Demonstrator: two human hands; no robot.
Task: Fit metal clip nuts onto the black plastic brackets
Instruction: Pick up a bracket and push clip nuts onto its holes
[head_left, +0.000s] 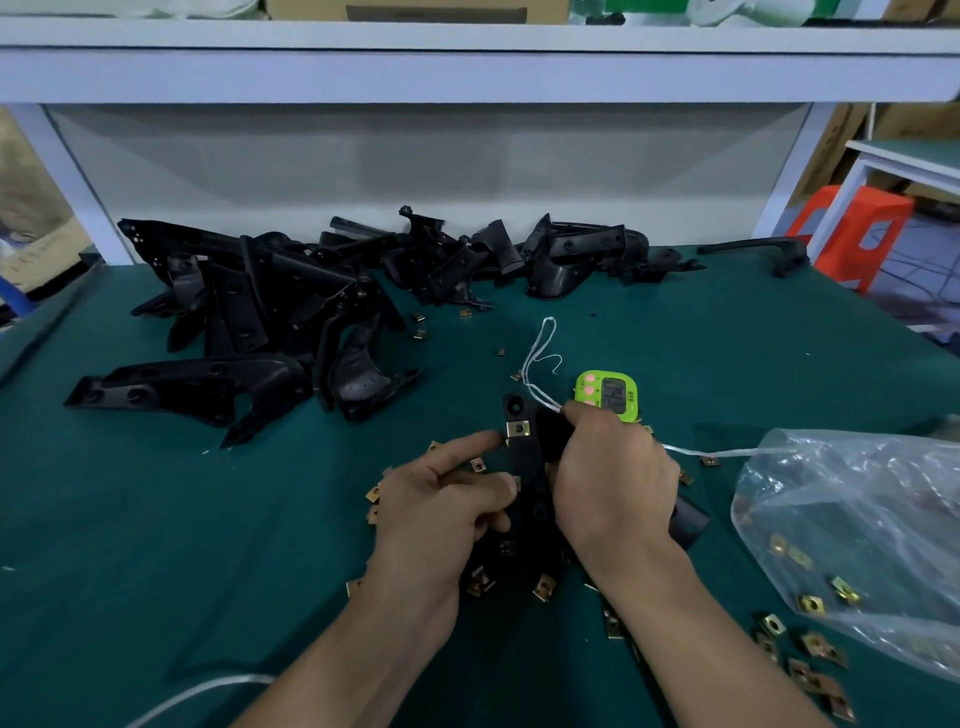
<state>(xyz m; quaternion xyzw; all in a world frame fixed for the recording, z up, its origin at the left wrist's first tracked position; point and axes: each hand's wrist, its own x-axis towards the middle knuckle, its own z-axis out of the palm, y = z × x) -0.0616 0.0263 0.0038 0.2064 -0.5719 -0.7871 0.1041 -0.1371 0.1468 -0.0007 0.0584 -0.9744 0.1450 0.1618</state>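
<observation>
A black plastic bracket (530, 483) is held upright over the green table, near its front centre. My right hand (613, 478) grips the bracket's body from the right. A brass-coloured clip nut (518, 429) sits on the bracket's upper arm, just below its round hole. The forefinger of my left hand (447, 499) points at that nut and touches it, while the other fingers curl against the bracket's left edge. Several loose clip nuts (543, 587) lie on the cloth beneath and around my hands.
A heap of black brackets (270, 306) fills the back left and centre of the table. A clear plastic bag (857, 525) with clip nuts lies at the right. A green timer (608, 396) with a white cord stands behind my right hand. More clip nuts (810, 660) are scattered front right.
</observation>
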